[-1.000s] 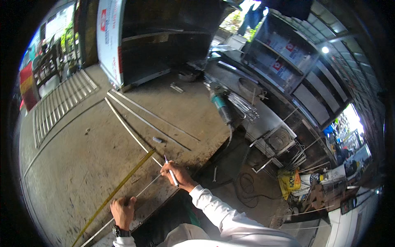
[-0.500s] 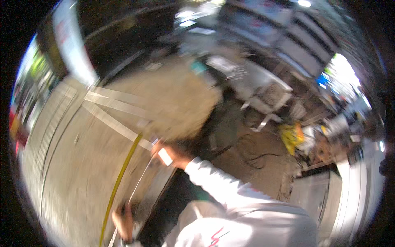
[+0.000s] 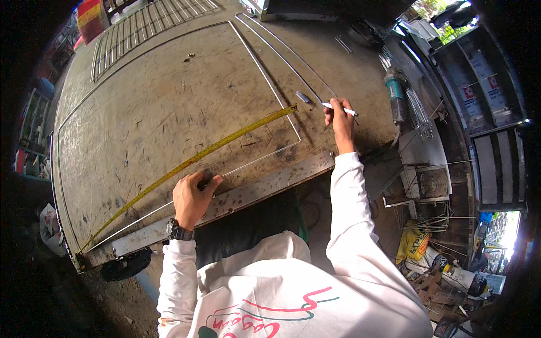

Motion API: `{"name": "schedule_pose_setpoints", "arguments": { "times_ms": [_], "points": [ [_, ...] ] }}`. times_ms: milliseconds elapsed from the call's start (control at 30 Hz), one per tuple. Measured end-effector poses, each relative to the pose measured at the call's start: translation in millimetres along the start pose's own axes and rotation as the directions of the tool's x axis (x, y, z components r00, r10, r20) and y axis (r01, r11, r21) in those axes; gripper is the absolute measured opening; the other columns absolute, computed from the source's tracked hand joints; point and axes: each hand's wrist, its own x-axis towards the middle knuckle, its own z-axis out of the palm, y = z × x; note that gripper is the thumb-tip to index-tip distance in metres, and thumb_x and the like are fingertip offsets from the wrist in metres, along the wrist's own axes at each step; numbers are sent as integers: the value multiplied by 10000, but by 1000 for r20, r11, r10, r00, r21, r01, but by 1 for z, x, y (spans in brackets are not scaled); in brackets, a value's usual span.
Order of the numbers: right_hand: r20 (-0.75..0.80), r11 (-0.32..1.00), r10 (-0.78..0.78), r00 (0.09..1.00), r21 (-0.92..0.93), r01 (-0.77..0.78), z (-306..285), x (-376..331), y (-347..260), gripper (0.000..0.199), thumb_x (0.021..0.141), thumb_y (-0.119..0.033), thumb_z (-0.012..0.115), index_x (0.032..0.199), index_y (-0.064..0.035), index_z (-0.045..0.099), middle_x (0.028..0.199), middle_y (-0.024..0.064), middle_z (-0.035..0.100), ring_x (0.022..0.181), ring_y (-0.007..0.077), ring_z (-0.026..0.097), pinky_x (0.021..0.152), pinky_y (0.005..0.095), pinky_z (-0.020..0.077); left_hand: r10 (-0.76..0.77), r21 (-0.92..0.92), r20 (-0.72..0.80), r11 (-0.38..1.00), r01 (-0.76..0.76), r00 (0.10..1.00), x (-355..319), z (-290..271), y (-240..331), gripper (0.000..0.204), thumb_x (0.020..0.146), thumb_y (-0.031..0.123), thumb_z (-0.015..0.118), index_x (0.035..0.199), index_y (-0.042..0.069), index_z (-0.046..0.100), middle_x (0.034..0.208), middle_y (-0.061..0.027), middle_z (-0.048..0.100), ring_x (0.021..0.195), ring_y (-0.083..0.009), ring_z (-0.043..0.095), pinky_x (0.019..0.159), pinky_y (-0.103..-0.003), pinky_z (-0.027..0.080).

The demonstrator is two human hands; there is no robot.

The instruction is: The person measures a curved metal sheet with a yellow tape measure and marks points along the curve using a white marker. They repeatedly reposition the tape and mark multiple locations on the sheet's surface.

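Metal frame [image 3: 257, 63] is crossing under yellow measuring tape [image 3: 242, 133]; left hand [image 3: 191, 200] is resting over the frame, grip unclear, while right hand [image 3: 340, 119] is holding white marker [image 3: 350, 112].

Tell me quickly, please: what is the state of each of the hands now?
Left hand: partly curled, at the thin pale metal rod; whether it grips cannot be told.
Right hand: closed, holding the slim white pen.
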Motion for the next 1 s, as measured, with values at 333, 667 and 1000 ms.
{"name": "schedule_pose_setpoints", "arguments": {
  "times_ms": [333,667,1000],
  "points": [
    [117,997,-50,992,-55,56,26,36,22,203,975,-257,719,935,-82,624,801,81,740,511,53,554,413,222,412,62,-121,79,991,-52,995,0,-6,-7,362,929,360,712,947,-2,725,893,-220,701,888,-440,662,756,-464,514],
    [243,566,-429,870,-678,469,101,99,-10,504,928,-513,694,749,-44,666,688,190,694,669,397,693,593,451,514,-8,-166,274,985,56,962,5,-14,-19,338,947,328,682,1056,12,727,996,-240,698,967,-433,659,821,-470,508],
    [316,386,-448,836,-775,500,168,118,-24,467,945,-504,599,787,-81,719,831,220,726,827,467,702,727,520,558,46,-128,246,992,-15,968,5,-17,-19,322,941,325,686,995,9,721,912,-230,692,898,-447,653,776,-485,503]
  ]
}}
